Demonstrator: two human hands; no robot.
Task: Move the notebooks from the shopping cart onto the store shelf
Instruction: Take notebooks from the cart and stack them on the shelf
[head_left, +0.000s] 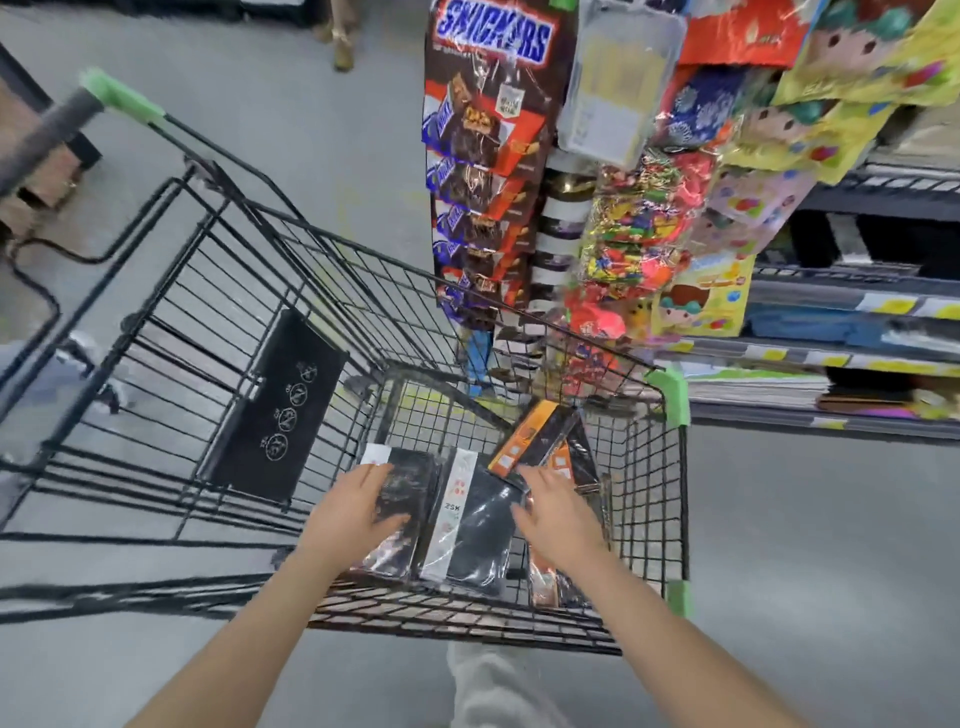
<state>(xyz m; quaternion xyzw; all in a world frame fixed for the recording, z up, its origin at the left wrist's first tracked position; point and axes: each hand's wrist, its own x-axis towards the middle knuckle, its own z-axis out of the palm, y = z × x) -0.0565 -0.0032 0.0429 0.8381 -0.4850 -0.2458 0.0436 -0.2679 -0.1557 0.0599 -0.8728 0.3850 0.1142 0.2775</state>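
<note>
Grey store aisle is surrounding you; notebooks (470, 525) are lying at the shopping cart's (670, 395) near right corner. Both grips are hovering spread, left hand (358, 512), right hand (558, 514). Shrink-wrap likely slippery, stiff; pinch the edges.

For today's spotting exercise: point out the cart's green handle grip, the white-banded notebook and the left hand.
Green handle grip (122, 98), head view, its middle.
White-banded notebook (478, 530), head view, black cover.
Left hand (358, 512), head view, its back.

bright, even store light falls from overhead, leaving only faint shadows on the grey floor (322, 171). motion blur smears the cart handle (78, 111) and the hanging packets (639, 244) (their plastic wrap throws white glare). wide-angle distortion bends the cart wires (291, 291) near the edges.
</note>
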